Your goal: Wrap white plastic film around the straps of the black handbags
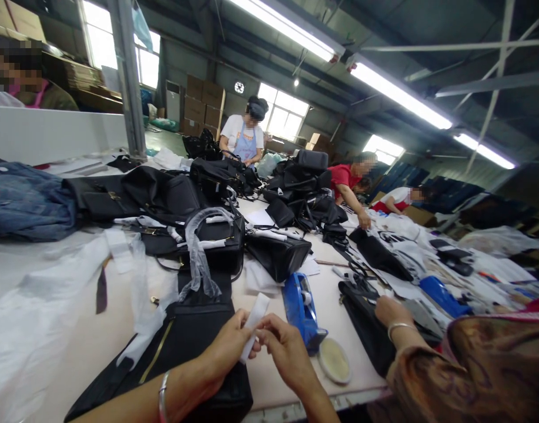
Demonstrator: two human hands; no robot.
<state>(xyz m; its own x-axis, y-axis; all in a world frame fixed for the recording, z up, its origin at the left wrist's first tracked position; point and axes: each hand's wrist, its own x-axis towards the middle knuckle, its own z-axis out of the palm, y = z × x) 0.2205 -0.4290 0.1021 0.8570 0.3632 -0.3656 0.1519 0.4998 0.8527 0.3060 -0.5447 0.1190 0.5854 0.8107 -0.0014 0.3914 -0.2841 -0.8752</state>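
Observation:
My left hand (227,343), with a silver bangle on its wrist, is closed on a folded white strip (257,308) that looks like paper or thin wrapping. The fingertips of my right hand (287,346) pinch the same strip near its lower part; what exactly lies between them is partly hidden. Under both hands lies a black bag (198,335) with a gold zipper (158,351). Clear plastic wrap (194,247) covers a bag handle just beyond it. Right of my hands stand a blue tape dispenser (301,308) and a pale round tape roll (334,359) lying flat.
Black bags (163,191) pile up across the table. White wrapping sheets (44,317) spread at left beside a blue denim item (26,200). A co-worker's hand (395,314) rests on a black bag (368,326) close on my right. Other people work farther back.

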